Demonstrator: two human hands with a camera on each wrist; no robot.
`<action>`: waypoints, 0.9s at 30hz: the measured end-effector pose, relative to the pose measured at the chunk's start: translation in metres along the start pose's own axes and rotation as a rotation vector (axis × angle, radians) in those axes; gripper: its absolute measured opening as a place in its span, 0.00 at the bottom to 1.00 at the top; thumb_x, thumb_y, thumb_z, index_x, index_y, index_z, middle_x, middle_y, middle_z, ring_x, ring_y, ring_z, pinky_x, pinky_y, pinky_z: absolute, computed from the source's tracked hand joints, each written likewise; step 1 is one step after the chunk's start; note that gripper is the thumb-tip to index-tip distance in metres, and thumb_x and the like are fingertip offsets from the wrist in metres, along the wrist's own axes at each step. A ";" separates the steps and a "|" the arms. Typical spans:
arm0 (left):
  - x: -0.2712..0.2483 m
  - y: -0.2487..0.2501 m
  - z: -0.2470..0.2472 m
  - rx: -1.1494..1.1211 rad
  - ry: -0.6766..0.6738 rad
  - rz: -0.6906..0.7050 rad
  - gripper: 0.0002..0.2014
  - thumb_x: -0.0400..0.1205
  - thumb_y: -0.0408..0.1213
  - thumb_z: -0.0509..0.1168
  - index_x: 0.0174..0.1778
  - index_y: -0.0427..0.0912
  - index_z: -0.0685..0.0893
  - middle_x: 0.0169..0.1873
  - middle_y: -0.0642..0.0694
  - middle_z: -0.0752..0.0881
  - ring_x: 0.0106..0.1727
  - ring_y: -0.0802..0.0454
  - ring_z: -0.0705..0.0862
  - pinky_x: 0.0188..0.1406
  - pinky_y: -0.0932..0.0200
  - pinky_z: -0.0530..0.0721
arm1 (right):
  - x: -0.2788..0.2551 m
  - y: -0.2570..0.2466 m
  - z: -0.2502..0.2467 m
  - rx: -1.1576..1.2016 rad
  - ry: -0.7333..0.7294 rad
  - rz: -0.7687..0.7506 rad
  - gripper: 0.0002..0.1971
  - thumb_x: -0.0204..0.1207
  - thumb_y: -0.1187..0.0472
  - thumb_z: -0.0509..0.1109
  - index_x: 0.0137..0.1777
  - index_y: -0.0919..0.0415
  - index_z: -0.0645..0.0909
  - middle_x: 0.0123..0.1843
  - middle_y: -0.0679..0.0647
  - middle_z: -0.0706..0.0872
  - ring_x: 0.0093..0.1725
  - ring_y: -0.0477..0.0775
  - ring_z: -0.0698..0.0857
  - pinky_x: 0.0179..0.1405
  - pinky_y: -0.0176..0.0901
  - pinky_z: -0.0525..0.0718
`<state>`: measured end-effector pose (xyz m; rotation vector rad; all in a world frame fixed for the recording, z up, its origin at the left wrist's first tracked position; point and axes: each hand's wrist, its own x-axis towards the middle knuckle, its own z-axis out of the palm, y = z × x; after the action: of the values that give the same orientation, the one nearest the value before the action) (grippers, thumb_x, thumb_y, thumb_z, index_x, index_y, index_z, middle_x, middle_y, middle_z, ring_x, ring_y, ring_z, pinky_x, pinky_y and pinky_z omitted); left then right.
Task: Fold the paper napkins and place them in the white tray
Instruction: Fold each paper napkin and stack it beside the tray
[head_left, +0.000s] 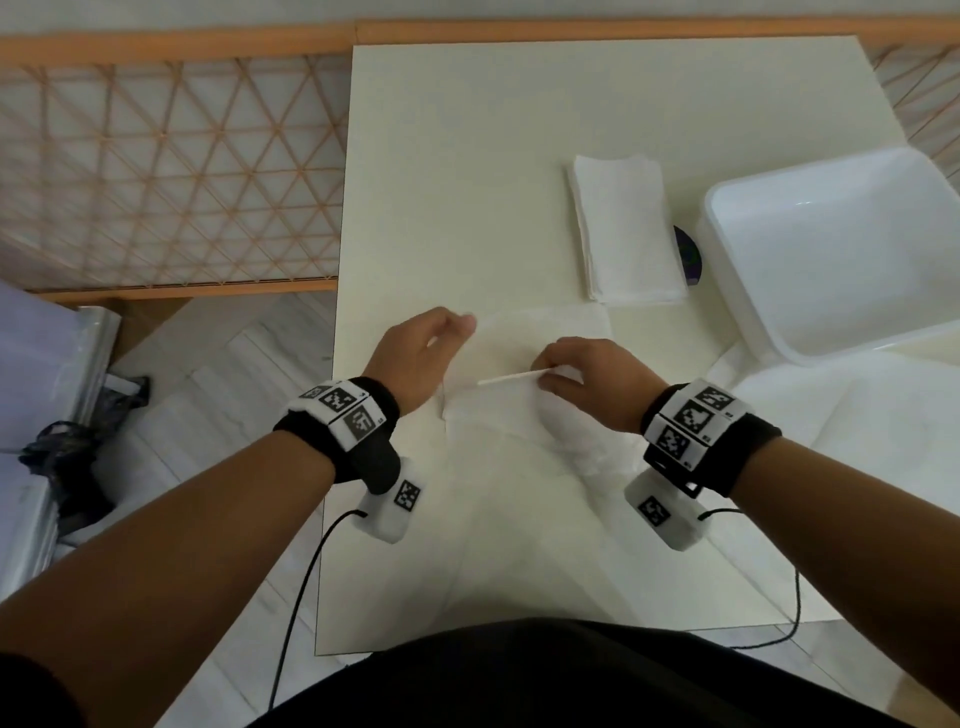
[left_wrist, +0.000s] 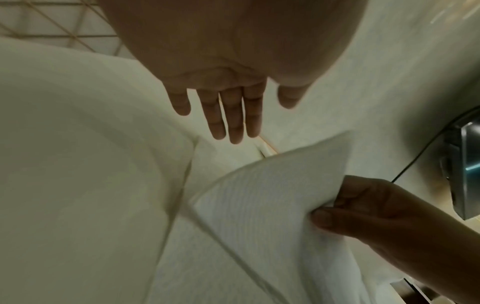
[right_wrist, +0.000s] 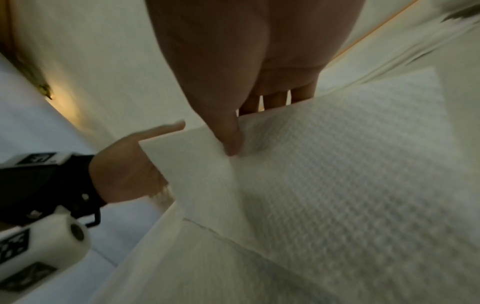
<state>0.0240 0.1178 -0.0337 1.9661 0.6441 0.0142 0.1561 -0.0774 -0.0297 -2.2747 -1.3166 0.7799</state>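
Right hand (head_left: 587, 382) pinches raised edge of white embossed paper napkin (head_left: 524, 358), thumb on top; napkin lies on table centre. Left hand (head_left: 415, 358) hovers just beside it, fingers straight, holding nothing. Stack of folded white napkins (head_left: 626, 228) beyond. White plastic tray (head_left: 841, 249) at right, part-covering dark disc (head_left: 688, 254). Cream rectangular table (head_left: 467, 156); orange lattice railing (head_left: 166, 171) left; pale tiled floor (head_left: 234, 364).
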 end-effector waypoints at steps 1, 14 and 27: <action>0.005 0.003 0.003 0.017 0.030 0.005 0.16 0.87 0.50 0.57 0.58 0.45 0.85 0.56 0.49 0.88 0.60 0.53 0.83 0.63 0.59 0.76 | -0.002 0.003 -0.004 0.044 0.034 0.019 0.07 0.81 0.58 0.65 0.54 0.56 0.83 0.50 0.49 0.85 0.49 0.52 0.82 0.52 0.44 0.79; 0.043 0.010 0.025 0.779 -0.132 0.060 0.29 0.77 0.47 0.66 0.75 0.53 0.69 0.66 0.49 0.77 0.68 0.45 0.72 0.69 0.46 0.65 | 0.039 0.049 -0.077 0.435 0.511 0.384 0.08 0.81 0.58 0.64 0.56 0.60 0.76 0.46 0.50 0.83 0.40 0.48 0.81 0.36 0.39 0.76; 0.050 0.008 0.029 0.664 -0.131 0.061 0.09 0.82 0.48 0.60 0.52 0.51 0.81 0.44 0.55 0.78 0.54 0.48 0.77 0.61 0.51 0.64 | 0.117 0.102 -0.107 0.363 0.556 0.685 0.19 0.80 0.59 0.61 0.69 0.64 0.70 0.65 0.60 0.81 0.61 0.62 0.81 0.49 0.44 0.75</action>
<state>0.0784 0.1133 -0.0540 2.5963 0.5413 -0.3262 0.3383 -0.0301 -0.0389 -2.3734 -0.1252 0.4605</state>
